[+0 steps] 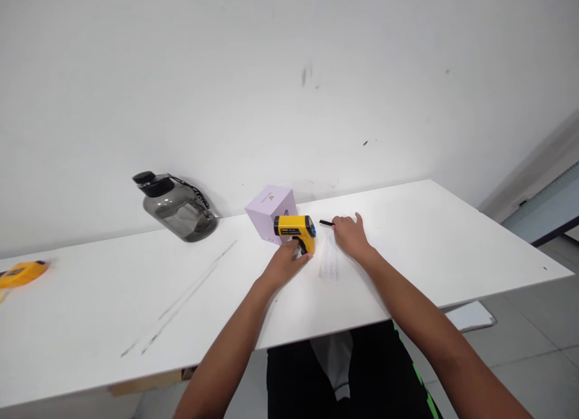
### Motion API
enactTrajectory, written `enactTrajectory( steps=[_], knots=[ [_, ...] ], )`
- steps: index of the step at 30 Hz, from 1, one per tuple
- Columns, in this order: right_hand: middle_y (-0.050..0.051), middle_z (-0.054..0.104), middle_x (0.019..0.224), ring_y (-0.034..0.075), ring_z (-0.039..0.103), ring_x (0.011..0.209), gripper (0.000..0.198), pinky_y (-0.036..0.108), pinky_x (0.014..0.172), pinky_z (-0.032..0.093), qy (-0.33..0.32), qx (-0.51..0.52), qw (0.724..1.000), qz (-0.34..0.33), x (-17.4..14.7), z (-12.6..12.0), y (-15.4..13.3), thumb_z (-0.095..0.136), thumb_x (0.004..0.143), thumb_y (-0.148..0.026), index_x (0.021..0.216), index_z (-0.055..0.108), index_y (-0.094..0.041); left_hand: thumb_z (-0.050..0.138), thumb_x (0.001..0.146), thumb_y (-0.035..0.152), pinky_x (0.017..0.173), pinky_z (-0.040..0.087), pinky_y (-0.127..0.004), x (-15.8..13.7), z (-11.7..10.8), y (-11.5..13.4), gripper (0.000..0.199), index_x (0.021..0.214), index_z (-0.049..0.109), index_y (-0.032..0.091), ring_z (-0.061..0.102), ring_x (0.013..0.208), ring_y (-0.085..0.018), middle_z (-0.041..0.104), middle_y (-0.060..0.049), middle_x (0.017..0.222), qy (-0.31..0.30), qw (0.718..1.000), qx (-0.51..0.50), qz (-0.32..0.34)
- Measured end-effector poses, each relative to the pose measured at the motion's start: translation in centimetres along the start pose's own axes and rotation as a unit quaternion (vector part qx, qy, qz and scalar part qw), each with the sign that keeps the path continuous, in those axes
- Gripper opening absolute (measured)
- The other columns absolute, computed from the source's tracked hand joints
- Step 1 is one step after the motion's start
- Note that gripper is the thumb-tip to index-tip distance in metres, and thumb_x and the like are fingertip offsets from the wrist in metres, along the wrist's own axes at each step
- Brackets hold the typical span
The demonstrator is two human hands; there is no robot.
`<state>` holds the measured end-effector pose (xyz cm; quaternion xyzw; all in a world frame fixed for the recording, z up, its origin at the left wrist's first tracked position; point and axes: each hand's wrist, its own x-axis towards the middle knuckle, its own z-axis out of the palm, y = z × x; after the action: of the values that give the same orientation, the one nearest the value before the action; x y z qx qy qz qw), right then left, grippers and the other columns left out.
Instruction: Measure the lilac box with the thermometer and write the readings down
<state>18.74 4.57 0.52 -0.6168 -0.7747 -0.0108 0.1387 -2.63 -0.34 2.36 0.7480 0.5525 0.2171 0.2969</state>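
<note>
My left hand (pixel 284 264) is wrapped round the grip of a yellow-and-black infrared thermometer gun (pixel 292 224), held upright over the table with its blue-marked end to the right. Its trigger area is partly covered by my fingers. To its right, my right hand (pixel 351 236) rests low at the tabletop with its fingertips closed on one end of a short black pen-like stick (pixel 326 223). The stick points left, toward the thermometer gun; its held end is hidden. Right behind the gun stands a lilac box (pixel 261 216), partly covered by it.
A grey see-through water bottle (pixel 181 211) with a black lid stands at the back left of the white table (pixel 181 328). A yellow-orange tool (pixel 22 274) lies at the far left edge. Faint grey marks (pixel 330 265) show between my hands. The wall rises behind.
</note>
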Motion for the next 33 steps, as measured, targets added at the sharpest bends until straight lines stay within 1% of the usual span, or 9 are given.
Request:
enactTrajectory(
  steps=[7,10,13,17,20,23,25,27,33],
  knots=[
    [0.012,0.07,0.098,0.024,0.063,0.092,0.028,0.037,0.09,0.036,-0.001,0.033,0.999,-0.008,0.4,-0.1,-0.4,0.03,0.102,-0.018,0.109,0.057,-0.013,0.05,0.087,0.053,0.074,0.047,-0.035,-1.7,-1.8,1.6,0.044,0.115,0.058,0.02,0.064,0.089,-0.026,0.068,-0.009,0.106,-0.055,0.996,0.068,-0.029],
    [0.011,0.069,0.101,0.024,0.063,0.091,0.027,0.036,0.084,0.039,0.016,0.046,0.999,-0.001,0.3,-0.3,-0.5,0.031,0.102,-0.019,0.11,0.057,-0.014,0.047,0.089,0.054,0.074,0.045,-0.035,-2.7,-2.5,2.6,0.04,0.101,0.06,0.018,0.065,0.091,-0.028,0.069,-0.011,0.098,-0.093,0.979,0.167,-0.065],
    [0.011,0.066,0.106,0.022,0.063,0.087,0.025,0.032,0.071,0.043,0.108,0.116,0.987,0.022,0.0,-0.6,-0.7,0.035,0.101,-0.024,0.114,0.054,-0.017,0.035,0.095,0.05,0.069,0.042,-0.033,-3.9,-2.5,4.3,0.044,0.075,0.059,0.019,0.065,0.081,-0.026,0.068,-0.009,0.08,-0.096,0.96,0.253,-0.074],
    [0.008,0.06,0.097,0.019,0.061,0.079,0.019,0.029,0.06,0.046,0.338,0.232,0.912,-0.012,-0.7,-1.3,-1.0,0.047,0.097,-0.039,0.101,0.052,-0.021,0.038,0.096,0.05,0.063,0.041,-0.028,-5.3,-0.5,5.9,0.045,0.068,0.057,0.02,0.059,0.066,-0.015,0.064,-0.002,0.068,-0.127,0.962,0.151,0.187],
    [0.012,0.057,0.109,0.02,0.062,0.087,0.025,0.036,0.072,0.053,0.419,0.295,0.848,-0.136,-1.5,-2.8,-0.7,0.048,0.096,-0.048,0.095,0.049,-0.023,0.044,0.096,0.044,0.083,0.048,-0.031,-5.4,2.3,5.7,0.035,0.095,0.067,0.019,0.065,0.089,-0.018,0.073,-0.006,0.092,-0.105,0.919,0.101,0.366],
    [0.015,0.055,0.126,0.025,0.059,0.111,0.053,0.045,0.093,0.049,0.306,0.375,0.863,-0.147,-1.9,-3.9,0.5,0.029,0.096,-0.066,0.113,0.053,-0.023,0.044,0.095,0.054,0.111,0.037,-0.046,-4.6,4.7,4.3,0.055,0.129,0.059,0.014,0.049,0.132,-0.031,0.058,-0.015,0.138,-0.077,0.906,0.165,0.383],
    [0.011,0.066,0.106,0.021,0.064,0.094,0.07,0.04,0.087,0.051,0.102,0.415,0.899,-0.099,-1.8,-3.6,1.7,0.013,0.095,-0.07,0.114,0.059,-0.021,0.039,0.093,0.063,0.116,0.029,-0.052,-4.3,5.8,3.3,0.069,0.14,0.05,0.013,0.037,0.142,-0.035,0.044,-0.018,0.151,-0.098,0.91,0.192,0.355],
    [0.007,0.068,0.084,0.015,0.061,0.063,0.074,0.032,0.067,0.051,-0.052,0.453,0.89,-0.012,-1.6,-2.4,2.7,0.016,0.093,-0.074,0.107,0.063,-0.018,0.035,0.092,0.068,0.115,0.029,-0.054,-4.2,6.4,2.8,0.074,0.144,0.046,0.016,0.036,0.143,-0.036,0.04,-0.018,0.154,-0.118,0.915,0.192,0.334],
    [0.007,0.07,0.103,0.009,0.058,0.059,0.045,0.024,0.055,0.043,-0.056,0.534,0.841,0.065,-1.8,0.5,3.0,0.057,0.086,-0.06,0.102,0.066,-0.019,0.039,0.092,0.064,0.103,0.043,-0.047,-4.3,6.2,3.2,0.062,0.129,0.06,0.019,0.056,0.124,-0.032,0.057,-0.013,0.141,-0.136,0.924,0.123,0.336]
  ],
)
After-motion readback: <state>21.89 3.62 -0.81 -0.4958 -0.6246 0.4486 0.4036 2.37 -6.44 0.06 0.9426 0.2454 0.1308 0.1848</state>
